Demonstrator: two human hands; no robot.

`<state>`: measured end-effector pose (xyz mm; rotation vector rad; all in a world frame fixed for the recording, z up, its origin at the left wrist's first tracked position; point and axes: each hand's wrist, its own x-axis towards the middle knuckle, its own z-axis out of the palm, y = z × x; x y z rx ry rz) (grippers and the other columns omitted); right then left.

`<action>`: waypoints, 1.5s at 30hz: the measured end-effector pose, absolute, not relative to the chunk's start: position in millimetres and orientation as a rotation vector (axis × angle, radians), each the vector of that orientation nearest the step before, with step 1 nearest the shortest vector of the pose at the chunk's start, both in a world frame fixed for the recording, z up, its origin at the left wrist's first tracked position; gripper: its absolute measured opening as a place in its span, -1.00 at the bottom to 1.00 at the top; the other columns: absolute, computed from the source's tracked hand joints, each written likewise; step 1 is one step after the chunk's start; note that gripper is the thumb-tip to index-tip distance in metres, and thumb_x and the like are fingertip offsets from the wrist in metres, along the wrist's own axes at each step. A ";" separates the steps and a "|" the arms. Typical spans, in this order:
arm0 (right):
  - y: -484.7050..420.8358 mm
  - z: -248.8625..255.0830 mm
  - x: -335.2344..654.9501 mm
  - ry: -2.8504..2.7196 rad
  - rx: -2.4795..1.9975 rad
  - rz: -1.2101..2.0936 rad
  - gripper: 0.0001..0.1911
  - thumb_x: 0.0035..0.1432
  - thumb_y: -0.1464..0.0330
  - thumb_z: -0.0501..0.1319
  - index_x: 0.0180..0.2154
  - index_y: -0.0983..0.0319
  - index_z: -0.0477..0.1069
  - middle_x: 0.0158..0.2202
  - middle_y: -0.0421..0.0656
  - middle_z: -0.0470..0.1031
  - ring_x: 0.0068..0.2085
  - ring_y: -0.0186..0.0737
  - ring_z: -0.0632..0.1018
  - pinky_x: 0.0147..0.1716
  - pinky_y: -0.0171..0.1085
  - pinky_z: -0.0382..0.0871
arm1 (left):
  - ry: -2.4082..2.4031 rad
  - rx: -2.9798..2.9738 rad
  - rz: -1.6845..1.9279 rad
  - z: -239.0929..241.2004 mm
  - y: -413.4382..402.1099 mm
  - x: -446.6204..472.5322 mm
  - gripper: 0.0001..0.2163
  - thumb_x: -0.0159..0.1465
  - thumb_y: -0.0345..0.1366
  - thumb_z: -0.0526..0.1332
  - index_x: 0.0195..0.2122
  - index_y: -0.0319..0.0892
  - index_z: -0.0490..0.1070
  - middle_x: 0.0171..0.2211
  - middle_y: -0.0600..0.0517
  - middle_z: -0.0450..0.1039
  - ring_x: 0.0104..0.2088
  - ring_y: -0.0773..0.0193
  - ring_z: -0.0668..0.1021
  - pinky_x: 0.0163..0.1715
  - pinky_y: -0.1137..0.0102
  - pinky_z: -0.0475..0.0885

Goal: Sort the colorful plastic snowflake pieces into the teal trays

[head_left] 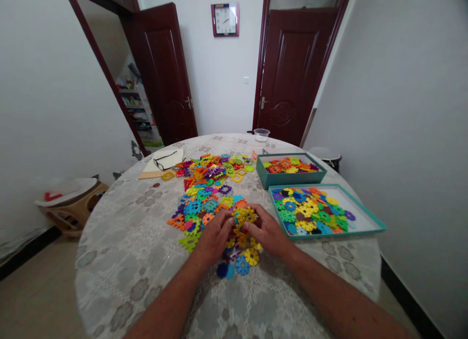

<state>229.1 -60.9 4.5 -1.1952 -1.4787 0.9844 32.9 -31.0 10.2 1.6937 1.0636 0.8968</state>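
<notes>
Yellow notched plastic pieces (244, 216), apparently joined into a small cluster, are pinched between the left hand (215, 234) and right hand (269, 231), above the round cloth-covered desk (117, 241). Plenty looks unjoined: a multicoloured heap of plastic pieces (195, 207) beyond, more in the deep teal box (288, 178) and shallow teal-rimmed tray (365, 219). Blue and yellow plastic discs (242, 266) crowd beneath the hands.

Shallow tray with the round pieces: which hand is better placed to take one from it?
Right, most likely: the right hand is nearer the shallow tray, while the left hand is farther off, beyond the yellow pieces both hands hold.
</notes>
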 end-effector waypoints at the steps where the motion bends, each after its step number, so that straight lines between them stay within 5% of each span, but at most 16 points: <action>1: -60.4 4.4 229.1 -1.448 -1.186 1.044 -0.60 0.20 0.29 0.28 0.07 0.14 0.35 -0.14 -0.19 0.55 -0.20 -0.18 0.58 -0.19 -0.24 0.50 | 1.056 1.698 0.885 11.7 -31.0 32.4 -0.71 0.41 -0.03 0.10 -0.09 -0.10 0.47 -0.15 -0.01 0.56 -0.21 0.16 0.62 -0.22 0.31 0.59; 8: -54.3 9.8 242.2 -1.376 -1.087 1.315 -0.60 0.14 0.16 0.34 -0.04 0.16 0.34 -0.31 -0.26 0.48 -0.48 -0.35 0.43 -0.57 -0.38 0.31 | 1.025 1.690 0.900 17.7 -32.3 30.9 -0.70 0.39 -0.04 0.15 -0.03 -0.06 0.55 -0.21 0.01 0.59 -0.32 0.18 0.62 -0.27 0.34 0.56; 15: -15.0 52.5 299.6 -1.242 -1.436 0.851 -0.58 0.15 0.12 0.31 -0.04 0.21 0.41 -0.53 -0.32 0.39 -0.57 -0.31 0.39 -0.61 -0.35 0.26 | 1.204 1.849 1.156 18.6 -31.1 24.4 -0.81 0.37 -0.10 0.20 -0.16 0.01 0.58 -0.25 0.02 0.62 -0.24 0.09 0.62 -0.14 0.24 0.53; 19: 36.8 72.9 340.6 -1.060 -1.646 0.478 -0.37 0.07 0.15 0.38 0.12 0.28 0.39 -0.42 -0.18 0.51 -0.51 -0.21 0.51 -0.55 -0.28 0.40 | 1.324 2.000 1.224 14.2 -23.8 17.7 -0.82 0.37 -0.17 0.18 -0.13 -0.02 0.56 -0.16 -0.01 0.64 -0.15 0.07 0.62 -0.01 0.18 0.50; 28: 84.5 76.2 355.4 -1.004 -1.538 0.429 -0.44 0.10 0.38 0.22 0.17 0.29 0.42 0.08 0.09 0.53 -0.26 -0.16 0.64 -0.30 -0.20 0.59 | 1.473 2.216 1.438 1.5 -4.4 1.2 -0.77 0.36 -0.30 0.14 0.00 -0.11 0.47 -0.09 -0.11 0.59 -0.03 0.02 0.58 0.09 0.08 0.46; 36: 14.6 47.6 300.3 -1.275 -1.478 0.553 -0.67 0.17 0.32 0.15 -0.06 0.26 0.53 -0.24 -0.06 0.62 -0.26 -0.13 0.64 -0.26 -0.18 0.56 | 1.473 2.402 1.328 -1.9 -4.5 0.0 -0.83 0.36 -0.33 0.16 -0.07 -0.12 0.48 -0.10 -0.13 0.59 -0.03 -0.03 0.56 0.07 0.05 0.44; 45: -17.6 -0.7 245.8 -1.914 -1.459 0.251 -0.65 0.22 0.45 0.09 0.00 0.21 0.50 0.04 0.01 0.55 0.11 -0.03 0.52 0.20 -0.04 0.33 | 1.434 2.504 1.073 -2.0 -9.2 4.0 -0.79 0.32 -0.39 0.19 -0.05 -0.12 0.51 -0.08 -0.13 0.58 -0.01 0.00 0.55 0.10 0.06 0.42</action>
